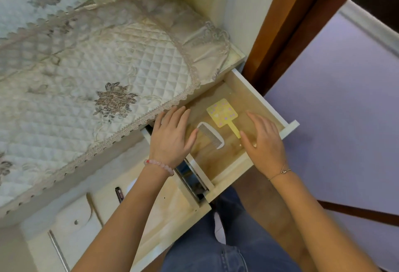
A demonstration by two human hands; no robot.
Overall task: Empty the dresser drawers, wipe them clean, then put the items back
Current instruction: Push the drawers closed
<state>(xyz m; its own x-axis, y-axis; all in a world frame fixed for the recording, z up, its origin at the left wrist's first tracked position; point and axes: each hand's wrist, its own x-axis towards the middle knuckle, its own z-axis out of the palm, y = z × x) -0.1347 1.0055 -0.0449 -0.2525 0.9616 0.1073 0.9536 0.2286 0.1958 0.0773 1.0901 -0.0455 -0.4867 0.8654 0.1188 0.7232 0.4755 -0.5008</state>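
The pulled-out drawer (262,98) holds one white comb (210,134) and one yellow hand mirror (222,113). Left grip (172,135) and right grip (263,142) reach in, fingers straight, holding nothing.

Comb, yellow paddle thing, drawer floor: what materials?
Comb: likely white moulded plastic, smooth, with thin even teeth. Yellow paddle: probably plastic, flat with printed dots; could be a hand mirror's back. Drawer floor: pale wood-grain board, likely laminate, with a faint sheen.
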